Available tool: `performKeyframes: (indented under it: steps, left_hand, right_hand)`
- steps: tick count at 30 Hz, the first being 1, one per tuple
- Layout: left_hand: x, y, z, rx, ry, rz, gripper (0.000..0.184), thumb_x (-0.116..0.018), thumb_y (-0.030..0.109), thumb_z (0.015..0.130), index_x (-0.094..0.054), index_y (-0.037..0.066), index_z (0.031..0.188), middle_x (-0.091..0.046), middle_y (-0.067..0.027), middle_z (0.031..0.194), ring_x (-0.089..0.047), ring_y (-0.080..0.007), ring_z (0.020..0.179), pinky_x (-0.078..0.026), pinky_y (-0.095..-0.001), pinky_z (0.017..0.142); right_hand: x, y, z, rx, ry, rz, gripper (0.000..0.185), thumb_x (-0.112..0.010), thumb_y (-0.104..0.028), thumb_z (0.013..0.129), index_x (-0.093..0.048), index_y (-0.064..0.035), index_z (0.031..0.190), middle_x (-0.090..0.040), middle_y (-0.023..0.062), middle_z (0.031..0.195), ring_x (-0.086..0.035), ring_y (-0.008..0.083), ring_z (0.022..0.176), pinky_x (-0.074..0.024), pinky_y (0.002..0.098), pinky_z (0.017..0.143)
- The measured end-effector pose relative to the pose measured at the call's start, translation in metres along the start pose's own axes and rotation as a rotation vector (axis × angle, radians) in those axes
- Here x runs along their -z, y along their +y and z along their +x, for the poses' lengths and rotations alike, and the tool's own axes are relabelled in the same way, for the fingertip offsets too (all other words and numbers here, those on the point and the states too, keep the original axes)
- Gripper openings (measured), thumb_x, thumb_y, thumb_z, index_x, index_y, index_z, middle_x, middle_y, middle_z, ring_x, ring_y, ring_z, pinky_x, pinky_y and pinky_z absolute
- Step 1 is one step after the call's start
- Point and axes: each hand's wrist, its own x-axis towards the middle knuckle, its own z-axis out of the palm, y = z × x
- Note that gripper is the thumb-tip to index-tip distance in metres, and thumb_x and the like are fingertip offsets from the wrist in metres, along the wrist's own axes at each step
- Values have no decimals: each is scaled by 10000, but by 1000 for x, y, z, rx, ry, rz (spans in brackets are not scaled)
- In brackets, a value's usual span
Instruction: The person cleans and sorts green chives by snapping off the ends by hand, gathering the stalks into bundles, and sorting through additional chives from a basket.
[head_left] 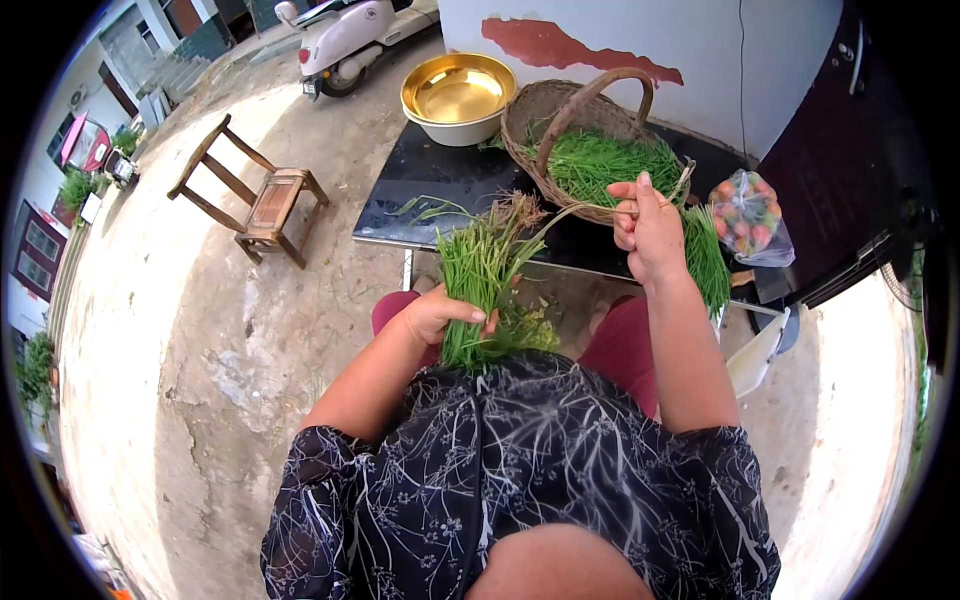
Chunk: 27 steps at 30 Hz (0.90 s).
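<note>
My left hand [450,312] is wrapped round a bunch of chives [478,262], held upright in front of my chest with its brownish root ends at the top. My right hand [650,225] is raised, thumb and fingers pinched on a thin pale strand [580,208]. That strand stretches from the upper part of the bunch to my fingers, and a loose end shows beyond them. Behind lies a wicker basket [520,118] with more loose chives [610,165] in it. Another chive bunch [706,262] lies at the table's right side, partly behind my right forearm.
A black table [420,190] bears the basket, a gold-coloured basin [465,88] nested in a white one, and a plastic bag of reddish fruit [745,215]. A wooden chair [275,205] stands left. A scooter [350,45] is parked behind, near the white wall [800,50].
</note>
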Motion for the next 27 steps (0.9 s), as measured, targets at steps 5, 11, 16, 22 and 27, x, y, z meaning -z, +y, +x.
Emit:
performKeyframes:
  steps: [5, 11, 16, 22, 27]
  left_hand:
    - [10, 0, -8, -42, 179, 29, 685, -661, 120, 621, -394, -6, 1239, -568, -115, 760, -547, -181, 651, -451, -287, 570]
    - [13, 11, -18, -79, 194, 82, 662, -656, 138, 624, -403, 13, 1223, -579, -124, 753, -559, -186, 633, -459, -295, 586]
    - [-6, 14, -16, -49, 144, 57, 689, -660, 136, 622, -382, -8, 1235, -593, -145, 778, -582, -210, 661, -480, -310, 617]
    - [-6, 5, -4, 51, 24, -30, 692, -641, 122, 641, -352, -20, 1254, -605, -206, 869, -617, -271, 719, -505, -359, 669]
    - [-2, -2, -4, 108, -33, -236, 639, -607, 105, 675, -353, -20, 1248, -588, -244, 949, -622, -328, 763, -516, -391, 697]
  right_hand:
    - [52, -17, 19, 333, 323, 50, 372, -345, -317, 947, -514, 11, 893, -386, -5, 531, -305, 59, 397, -245, 199, 357]
    - [75, 52, 15, -72, -150, -857, 417, -558, -296, 835, -503, 36, 1082, -538, 62, 708, -499, 109, 582, -416, 229, 528]
    - [3, 62, -4, 108, -340, -820, 482, -694, -255, 723, -560, -28, 1127, -566, 86, 914, -552, 141, 775, -449, 258, 711]
    - [-59, 33, -11, 249, -303, -719, 283, -675, -194, 773, -626, 13, 959, -525, 14, 839, -470, 77, 720, -388, 219, 657]
    - [-59, 51, -8, 222, -200, -416, 213, -647, -183, 779, -644, 16, 855, -549, 17, 756, -498, 86, 657, -397, 226, 597]
